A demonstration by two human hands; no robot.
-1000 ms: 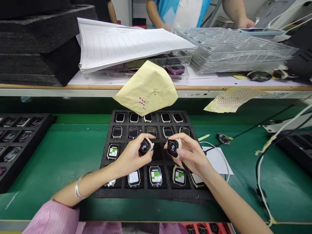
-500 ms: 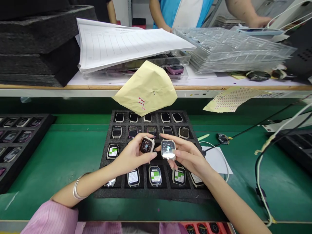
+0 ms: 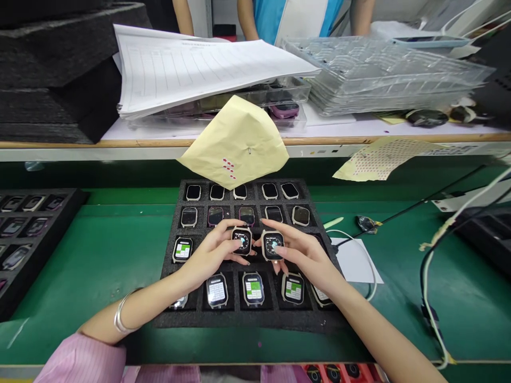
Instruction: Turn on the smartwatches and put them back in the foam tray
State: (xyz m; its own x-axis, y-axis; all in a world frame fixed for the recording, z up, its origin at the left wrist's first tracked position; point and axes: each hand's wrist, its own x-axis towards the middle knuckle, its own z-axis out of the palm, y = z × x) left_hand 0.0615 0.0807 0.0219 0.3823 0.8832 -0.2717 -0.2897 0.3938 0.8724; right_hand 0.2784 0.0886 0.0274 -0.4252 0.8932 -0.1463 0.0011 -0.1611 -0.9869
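My left hand (image 3: 219,246) grips a smartwatch case without a strap, and its thumb lies on the lit watch face (image 3: 241,236). Beside it, my right hand (image 3: 305,249) holds a second strapless smartwatch, its thumb pressed on the lower right of the lit screen (image 3: 272,242). Both watches face up, a small gap apart, above a black foam tray (image 3: 255,317). In the tray's pockets lie several more watches; the near ones, such as this watch (image 3: 253,288), show white and green grids, while the far ones, like this watch (image 3: 270,191), have dark screens. My hands hide some pockets.
A second foam tray of watches (image 3: 40,213) stands at the left. Yellow sticker sheets (image 3: 239,143) hang from the shelf edge, overlapping the tray's far side. Papers (image 3: 207,69) and clear plastic trays (image 3: 383,74) sit on the shelf. Cables (image 3: 425,266) run down the right. Another person stands opposite.
The left watch has turned to face up, and my left thumb has moved onto its screen. The right watch has tilted, losing its glare. The person opposite has drawn an arm in.
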